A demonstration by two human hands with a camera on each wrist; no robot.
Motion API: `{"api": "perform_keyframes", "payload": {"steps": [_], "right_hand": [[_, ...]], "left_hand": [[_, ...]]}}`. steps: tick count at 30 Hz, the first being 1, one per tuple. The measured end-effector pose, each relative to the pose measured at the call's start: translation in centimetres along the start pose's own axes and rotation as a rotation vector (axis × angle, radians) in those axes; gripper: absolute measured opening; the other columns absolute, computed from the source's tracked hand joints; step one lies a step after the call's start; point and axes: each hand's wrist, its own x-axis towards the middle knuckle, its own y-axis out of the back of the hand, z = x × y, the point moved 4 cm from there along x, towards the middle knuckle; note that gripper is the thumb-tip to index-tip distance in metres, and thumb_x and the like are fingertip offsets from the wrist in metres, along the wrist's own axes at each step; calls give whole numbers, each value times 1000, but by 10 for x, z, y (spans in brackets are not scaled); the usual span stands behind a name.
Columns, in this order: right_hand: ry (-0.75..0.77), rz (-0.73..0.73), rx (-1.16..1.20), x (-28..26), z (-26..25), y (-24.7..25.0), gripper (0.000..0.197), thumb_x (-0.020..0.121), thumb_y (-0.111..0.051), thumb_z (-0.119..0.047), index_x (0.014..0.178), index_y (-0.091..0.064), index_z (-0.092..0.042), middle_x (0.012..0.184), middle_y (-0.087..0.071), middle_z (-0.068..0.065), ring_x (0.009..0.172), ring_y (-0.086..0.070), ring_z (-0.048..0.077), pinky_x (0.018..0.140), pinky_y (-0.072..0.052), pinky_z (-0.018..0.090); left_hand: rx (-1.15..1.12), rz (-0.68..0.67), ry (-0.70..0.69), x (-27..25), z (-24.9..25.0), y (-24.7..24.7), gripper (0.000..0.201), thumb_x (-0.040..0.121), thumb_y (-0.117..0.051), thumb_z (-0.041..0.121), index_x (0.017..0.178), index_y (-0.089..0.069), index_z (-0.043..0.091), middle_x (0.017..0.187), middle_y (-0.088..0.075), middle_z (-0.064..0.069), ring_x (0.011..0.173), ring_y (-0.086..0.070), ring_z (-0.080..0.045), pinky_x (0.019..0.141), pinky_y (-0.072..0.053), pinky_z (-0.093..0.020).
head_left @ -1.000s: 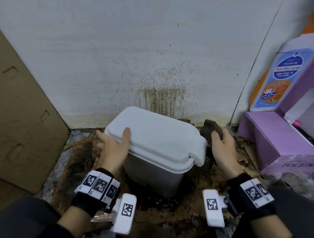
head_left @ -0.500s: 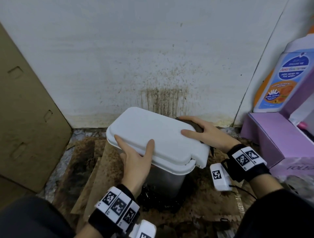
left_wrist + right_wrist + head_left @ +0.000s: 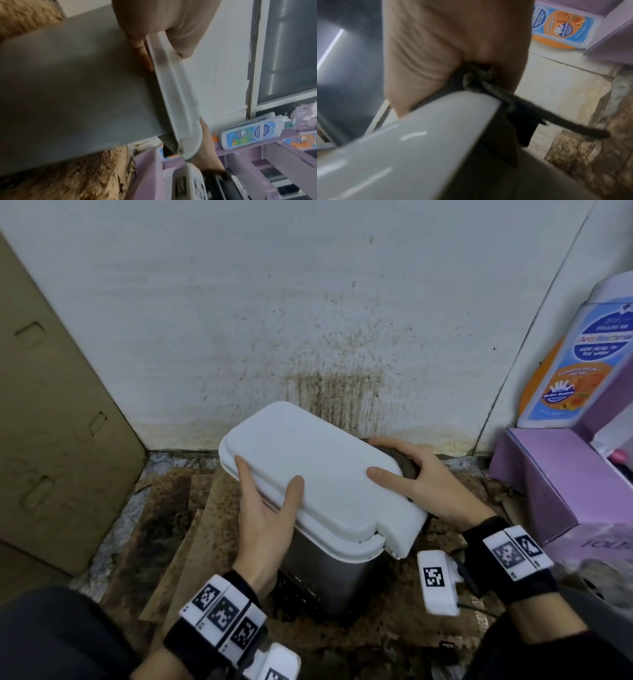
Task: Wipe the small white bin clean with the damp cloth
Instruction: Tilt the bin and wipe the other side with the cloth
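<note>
The small bin stands against the stained wall, with a white lid (image 3: 318,470) on a grey body (image 3: 329,573). My left hand (image 3: 263,508) grips the lid's front left edge, thumb on top. In the left wrist view the fingers (image 3: 142,46) curl under the lid's rim (image 3: 173,94) against the grey side (image 3: 77,88). My right hand (image 3: 424,484) holds a dark cloth (image 3: 406,465) at the lid's right back edge, thumb and forefinger lying on the lid. The right wrist view shows the cloth (image 3: 522,108) bunched in that hand (image 3: 450,47), hanging over the lid (image 3: 419,142).
A brown cardboard sheet (image 3: 51,405) leans at the left. Stained, damp cardboard (image 3: 191,508) covers the floor under the bin. A purple box (image 3: 555,474) and a blue and orange wash bottle (image 3: 579,364) stand close on the right. The wall (image 3: 335,392) behind is streaked brown.
My left hand slid from the lid's left end to its front edge. My right hand brought the cloth from beside the bin up onto the lid's right back edge.
</note>
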Motion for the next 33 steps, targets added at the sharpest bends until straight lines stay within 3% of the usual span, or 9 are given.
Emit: {"api": "perform_keyframes", "payload": {"steps": [3,7,10,14,18,22,27,30,33], "right_hand": [[-28,137,60,-16,-2,-5,54,84,-79,-51,135,-62,-44,134,-64,-20,109,-66,-5,81,-61,24],[-69,335,127,-40,-3,-21,62,83,-82,-48,140,-60,-39,133,-63,-22,103,-61,-19,70,-52,6],[-104,464,161,-55,-3,-41,71,83,-82,-49,147,-53,-36,138,-58,-21,114,-58,-9,82,-49,12],[-164,595,182,-69,-3,-72,81,83,-80,-56,153,-42,-40,146,-51,-14,134,-50,11,108,-49,41],[-191,630,201,-75,-4,-97,89,84,-78,-56,158,-31,-42,144,-41,-19,136,-41,7,113,-43,41],[-192,630,222,-73,-1,-102,97,86,-75,-58,162,-16,-44,141,-34,-27,144,-37,9,117,-41,45],[-186,647,293,-70,13,-109,71,96,-61,-56,156,-28,-41,152,-47,-13,137,-50,14,112,-47,48],[-159,631,358,-65,16,-107,55,103,-57,-45,153,-37,-38,144,-54,-12,126,-57,3,105,-51,33],[-151,590,483,-58,17,-104,41,107,-53,-36,147,-47,-35,130,-64,-17,107,-65,-8,88,-53,19]], "left_hand": [[-13,-99,-23,14,7,2,96,92,-69,37,163,-5,34,154,-34,22,130,-47,9,98,-48,-15],[25,-274,0,40,15,6,94,87,-72,52,160,-14,42,162,-35,12,141,-46,-11,112,-46,-43],[92,-330,-3,55,20,5,76,97,-64,39,159,-20,42,156,-43,11,134,-52,-7,104,-52,-32],[122,-386,21,69,25,1,63,100,-60,30,155,-33,45,147,-51,15,126,-57,-6,93,-53,-29],[156,-421,61,75,22,-1,57,103,-56,28,153,-37,44,136,-55,23,118,-61,-2,99,-53,-36],[159,-413,67,75,14,0,56,104,-53,29,155,-34,43,130,-54,30,106,-64,9,87,-54,-27],[196,-401,56,73,14,5,56,104,-52,34,156,-31,44,136,-54,24,107,-62,10,78,-53,-18],[228,-383,75,74,15,12,60,100,-56,45,154,-30,50,142,-58,7,114,-66,-12,85,-57,-33],[270,-390,86,72,20,17,63,97,-57,52,153,-28,52,138,-60,5,114,-66,-18,94,-56,-43]]}}
